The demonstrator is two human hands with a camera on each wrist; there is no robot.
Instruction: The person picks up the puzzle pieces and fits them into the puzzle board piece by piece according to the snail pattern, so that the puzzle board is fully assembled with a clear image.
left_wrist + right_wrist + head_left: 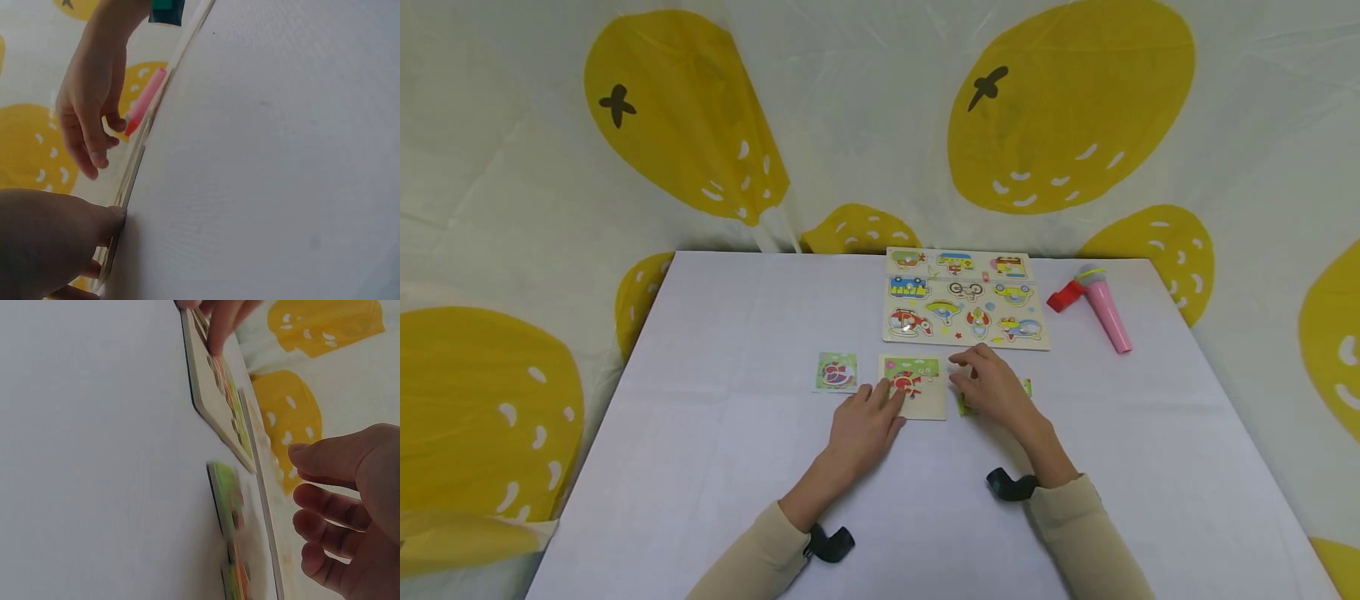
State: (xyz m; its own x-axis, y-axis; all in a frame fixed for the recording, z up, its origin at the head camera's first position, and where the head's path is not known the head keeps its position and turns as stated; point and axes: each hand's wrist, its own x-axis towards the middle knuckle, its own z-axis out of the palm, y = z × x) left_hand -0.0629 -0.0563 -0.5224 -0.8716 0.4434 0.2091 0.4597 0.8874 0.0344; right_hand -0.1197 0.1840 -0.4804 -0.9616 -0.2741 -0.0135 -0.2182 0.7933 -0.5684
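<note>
I see a square wooden jigsaw tray (931, 409) lying flat, green-and-red pieces (917, 366) fitted across its upper part, bare wood showing below; the left hand (867, 423) touches it. Right of the tray I make out loose green jigsaw pieces (966, 407), lying flat, partly hidden by the right hand (992, 387).

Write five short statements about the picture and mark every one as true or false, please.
1. The left grip touches the small puzzle. True.
2. The right grip holds a puzzle piece. False: the right grip holds nothing.
3. In the head view, the large puzzle is left of the pink microphone. True.
4. The pink microphone stands upright. False: the pink microphone lies on the table.
5. The small puzzle is completely filled. False: part of its surface is bare.
</note>
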